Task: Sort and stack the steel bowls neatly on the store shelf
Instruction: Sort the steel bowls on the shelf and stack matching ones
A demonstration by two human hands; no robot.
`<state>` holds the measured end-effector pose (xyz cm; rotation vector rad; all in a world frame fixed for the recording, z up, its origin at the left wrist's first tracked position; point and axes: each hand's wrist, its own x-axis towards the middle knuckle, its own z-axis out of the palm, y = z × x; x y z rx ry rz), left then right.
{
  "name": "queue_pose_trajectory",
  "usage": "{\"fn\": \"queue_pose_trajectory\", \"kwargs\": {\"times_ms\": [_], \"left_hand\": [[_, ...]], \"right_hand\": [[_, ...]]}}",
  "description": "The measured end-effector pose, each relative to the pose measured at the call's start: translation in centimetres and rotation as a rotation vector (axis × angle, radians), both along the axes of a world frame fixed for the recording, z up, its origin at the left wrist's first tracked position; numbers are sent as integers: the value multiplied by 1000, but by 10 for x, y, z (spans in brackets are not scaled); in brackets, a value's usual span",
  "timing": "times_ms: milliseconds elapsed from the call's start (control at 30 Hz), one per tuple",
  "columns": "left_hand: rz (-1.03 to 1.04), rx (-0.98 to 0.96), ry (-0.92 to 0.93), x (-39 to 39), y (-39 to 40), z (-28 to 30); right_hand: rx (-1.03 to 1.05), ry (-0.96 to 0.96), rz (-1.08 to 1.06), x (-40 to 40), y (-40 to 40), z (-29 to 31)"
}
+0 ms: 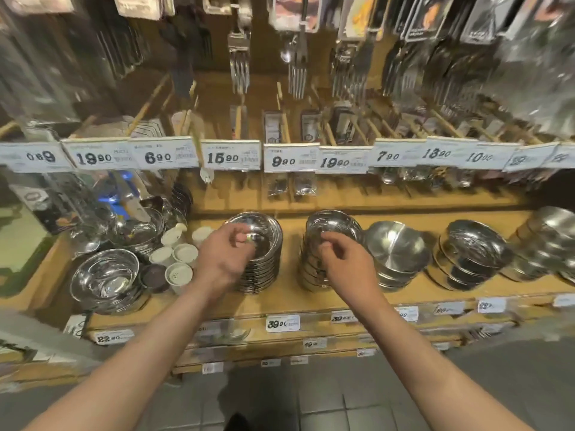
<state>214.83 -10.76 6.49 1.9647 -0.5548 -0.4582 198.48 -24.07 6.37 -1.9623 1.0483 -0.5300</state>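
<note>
Several stacks of steel bowls stand in a row on the wooden shelf (289, 298). My left hand (222, 258) hovers at the near side of a tall stack of shallow bowls (266, 259). Its fingers are loosely curled over the top bowl's rim and nothing shows in them. My right hand (345, 264) is at the near rim of the neighbouring stack (331, 227), also with loosely curled fingers and nothing visibly held. To the right stand a stack of deeper bowls (396, 251) and a further stack (476, 253). A larger bowl stack (104, 279) sits at the left.
Small white shakers (179, 259) cluster between the left bowls and the middle stack. Loose ladles and utensils (130, 219) pile up at the back left. More bowls (550, 241) fill the far right. Price tags (231, 157) and hanging forks (239, 66) are above the shelf.
</note>
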Motion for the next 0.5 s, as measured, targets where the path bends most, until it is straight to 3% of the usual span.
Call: {"fn": "queue_pose_trajectory", "kwargs": {"times_ms": [167, 300, 500], "left_hand": [[25, 20, 56, -63, -24, -1], [-76, 24, 134, -116, -61, -5], [-256, -18, 379, -185, -115, -10]], "right_hand": [[106, -56, -62, -87, -41, -7], [287, -47, -140, -159, -71, -18], [351, -135, -326, -247, -111, -19]]}}
